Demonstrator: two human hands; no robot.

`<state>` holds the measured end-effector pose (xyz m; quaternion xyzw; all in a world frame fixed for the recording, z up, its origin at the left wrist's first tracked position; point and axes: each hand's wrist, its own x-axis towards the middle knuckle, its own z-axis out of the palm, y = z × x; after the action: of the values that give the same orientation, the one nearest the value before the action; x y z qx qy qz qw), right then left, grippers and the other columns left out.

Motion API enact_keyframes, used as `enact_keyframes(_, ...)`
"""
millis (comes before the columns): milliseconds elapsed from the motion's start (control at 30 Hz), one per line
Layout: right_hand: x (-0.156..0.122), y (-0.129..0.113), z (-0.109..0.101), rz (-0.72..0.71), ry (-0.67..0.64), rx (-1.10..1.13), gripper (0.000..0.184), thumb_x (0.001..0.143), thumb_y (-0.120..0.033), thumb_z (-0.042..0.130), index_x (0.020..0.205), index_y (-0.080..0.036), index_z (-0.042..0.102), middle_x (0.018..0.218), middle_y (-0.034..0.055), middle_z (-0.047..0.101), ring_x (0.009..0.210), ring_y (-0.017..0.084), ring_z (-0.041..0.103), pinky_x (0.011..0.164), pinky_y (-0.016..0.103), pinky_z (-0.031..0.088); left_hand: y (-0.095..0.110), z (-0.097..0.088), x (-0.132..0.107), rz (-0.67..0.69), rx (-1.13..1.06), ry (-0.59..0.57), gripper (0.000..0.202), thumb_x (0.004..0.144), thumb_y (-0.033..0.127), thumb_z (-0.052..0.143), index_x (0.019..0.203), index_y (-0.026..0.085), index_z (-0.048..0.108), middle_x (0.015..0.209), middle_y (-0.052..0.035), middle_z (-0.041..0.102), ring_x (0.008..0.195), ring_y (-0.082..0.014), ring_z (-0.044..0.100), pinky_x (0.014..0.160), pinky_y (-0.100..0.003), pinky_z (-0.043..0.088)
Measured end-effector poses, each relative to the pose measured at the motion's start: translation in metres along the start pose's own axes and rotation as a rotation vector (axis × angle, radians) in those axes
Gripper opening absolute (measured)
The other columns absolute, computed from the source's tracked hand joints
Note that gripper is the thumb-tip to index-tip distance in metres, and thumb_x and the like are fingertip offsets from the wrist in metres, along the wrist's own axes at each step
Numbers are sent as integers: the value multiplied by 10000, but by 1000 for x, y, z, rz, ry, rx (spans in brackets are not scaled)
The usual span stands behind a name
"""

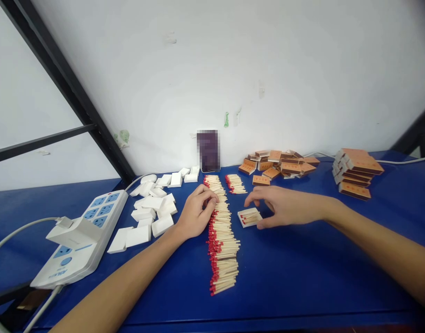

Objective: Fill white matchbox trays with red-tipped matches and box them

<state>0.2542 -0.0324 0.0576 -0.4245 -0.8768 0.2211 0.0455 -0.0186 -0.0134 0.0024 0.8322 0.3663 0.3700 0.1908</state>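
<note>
The left hand [197,213] lies on the blue worktop [303,273] with its fingers [207,200] curled and drawn together, their tips pressing on the far part of a long row of matches [222,245]. The row runs from just beyond these fingers back past the wrist, red heads on the side of the left palm. I cannot tell whether any match is pinched between the fingertips.

The right hand [289,206] hovers low, its fingers [256,199] stretched out and apart, pointing toward the left hand. A small white tray [250,217] holding a few matches lies directly under these fingertips, between the forefinger on its far side and the thumb at its near right corner. It is just beside the long row, close to the left fingers but not touching them.

Beyond both sets of fingers lies a short bundle of matches [235,184], apart from the long row. Outward of the left fingers, a scatter of empty white trays [153,210] covers the worktop, and farther out sits a white power strip [85,231] with a plug in it. Beyond the right fingers is a loose heap of orange sleeves [278,164]; farther outward of the right wrist stands a stack of orange boxes [356,175].
</note>
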Motion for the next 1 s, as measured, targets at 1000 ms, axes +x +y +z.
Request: enact_keyframes(1000, -4, -6, -2, -5, -52, -20, 412, 799, -505, 669, 1086, -213, 621, 1017, 68, 663, 800, 216, 600, 660, 312, 424, -1, 0, -1, -7, -20, 4, 227, 985, 232, 462, 861, 169, 641, 907, -38, 554, 787, -156, 536, 730, -293, 418)
